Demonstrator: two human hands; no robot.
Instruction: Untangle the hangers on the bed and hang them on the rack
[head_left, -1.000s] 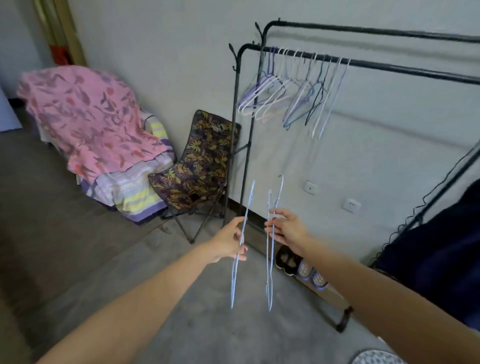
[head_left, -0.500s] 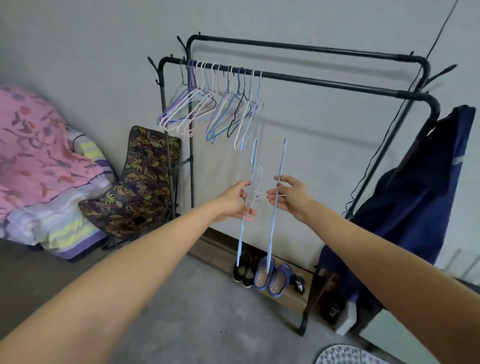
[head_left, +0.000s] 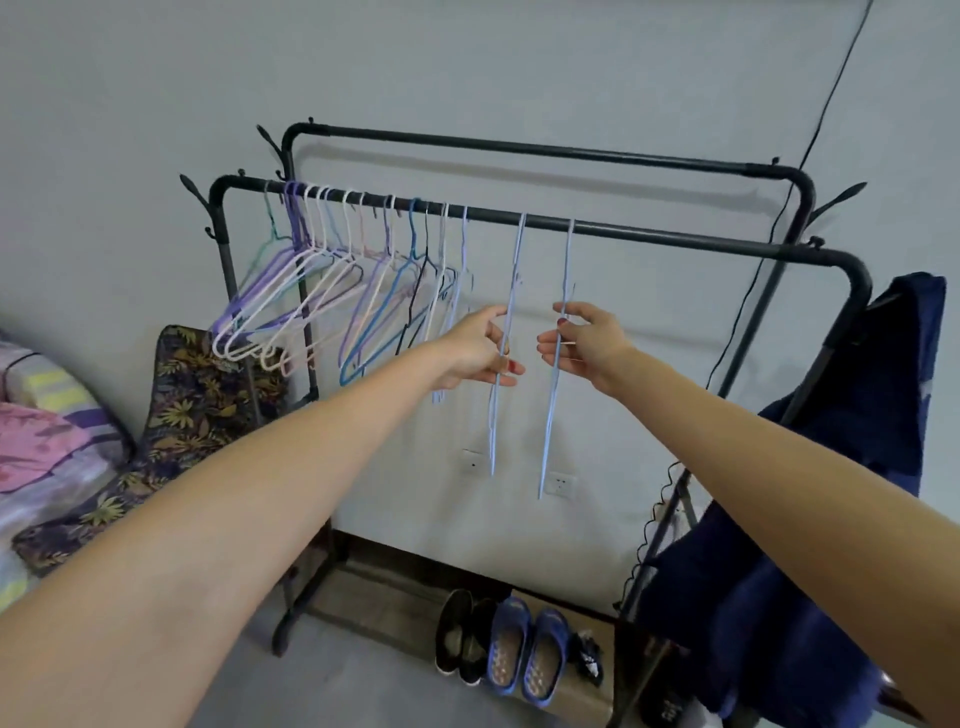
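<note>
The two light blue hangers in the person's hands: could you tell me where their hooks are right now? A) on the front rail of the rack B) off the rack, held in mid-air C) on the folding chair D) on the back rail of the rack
A: both light blue hangers, one in the left hand and one in the right hand, have their hooks over the front rail, right of the hanging bunch.

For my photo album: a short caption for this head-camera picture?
Two hands, left hand and right hand, each hook a pale blue hanger onto the black rack.
</note>
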